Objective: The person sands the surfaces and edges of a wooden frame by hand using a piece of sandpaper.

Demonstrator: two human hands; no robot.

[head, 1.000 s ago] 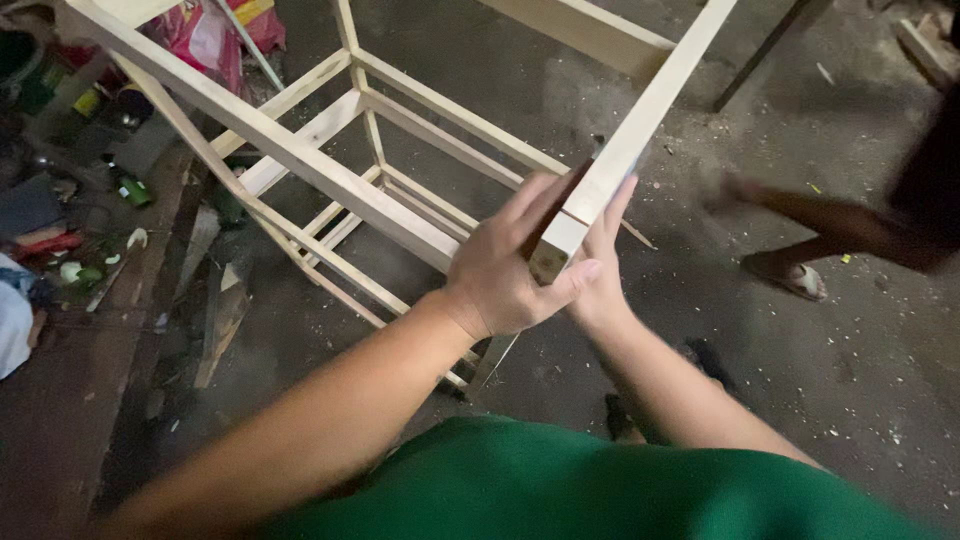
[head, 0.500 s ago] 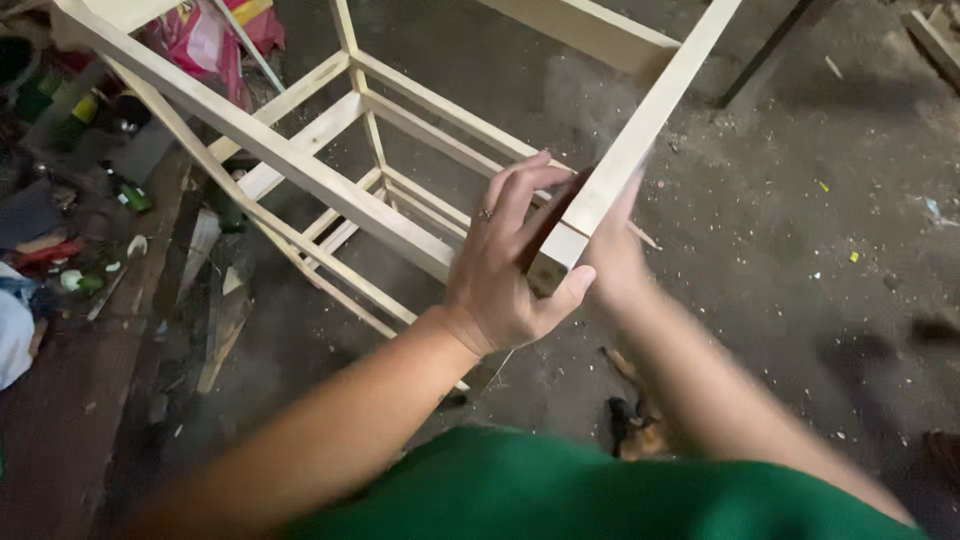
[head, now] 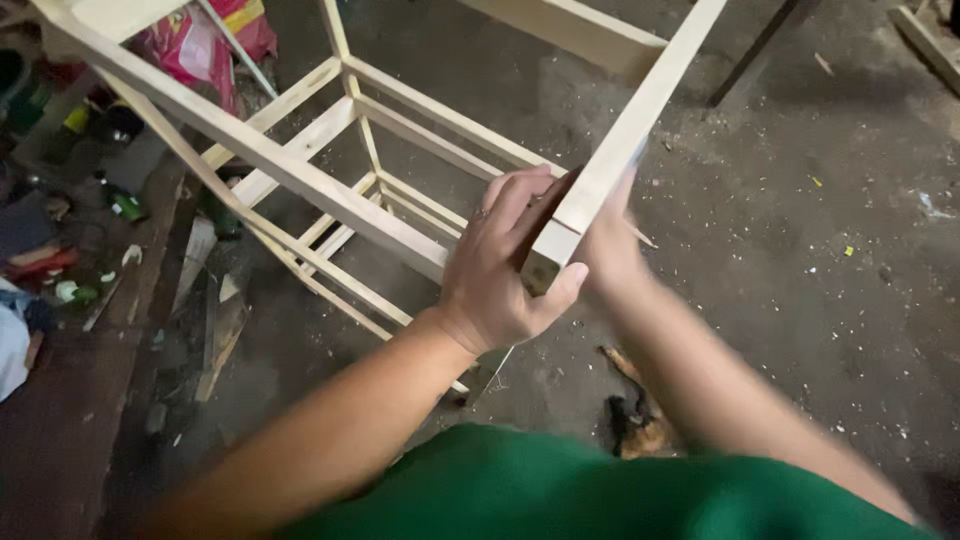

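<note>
Two hands grip rail end point(head: 545, 262) | right hand point(head: 610, 250) blurred, half hidden

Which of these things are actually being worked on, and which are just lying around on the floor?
In hand:
- pale wooden slatted frame
- its near top rail, gripped at the cut end by the left hand and the right hand

Lying about:
- red and yellow plastic bag
- green bottles and clutter at the left
- loose wood scrap on the floor
- dark rod leaning at upper right
</note>
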